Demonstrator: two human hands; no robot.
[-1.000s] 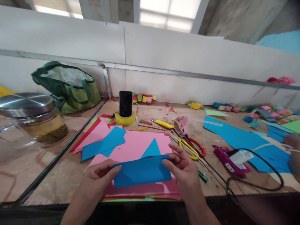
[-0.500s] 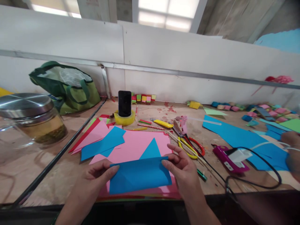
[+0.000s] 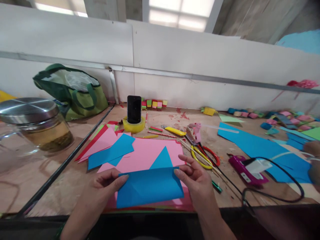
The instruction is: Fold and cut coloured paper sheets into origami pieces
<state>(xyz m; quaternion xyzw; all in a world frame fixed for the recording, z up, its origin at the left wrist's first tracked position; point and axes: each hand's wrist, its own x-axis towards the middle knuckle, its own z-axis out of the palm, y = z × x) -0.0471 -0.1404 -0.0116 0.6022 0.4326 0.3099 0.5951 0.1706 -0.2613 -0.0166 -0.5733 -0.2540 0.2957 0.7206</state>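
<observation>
A blue sheet of paper, bent over along its upper edge, is stretched between my two hands. My left hand pinches its upper left corner between thumb and fingers. At the upper right corner, my right hand grips the paper with the thumb on top, one finger lifted away. Beneath the sheet lies a stack of pink paper. On that stack rest a blue triangular piece and, to the left, a blue paper strip.
Scissors, a yellow cutter and a pink glue gun lie right of centre. A phone leans on a tape roll. A glass jar stands left, a purple power strip right. Another person's hand shows at far right.
The view has shifted slightly. My hands hold the blue sheet in almost the same position; its right side looks a little more curled.
</observation>
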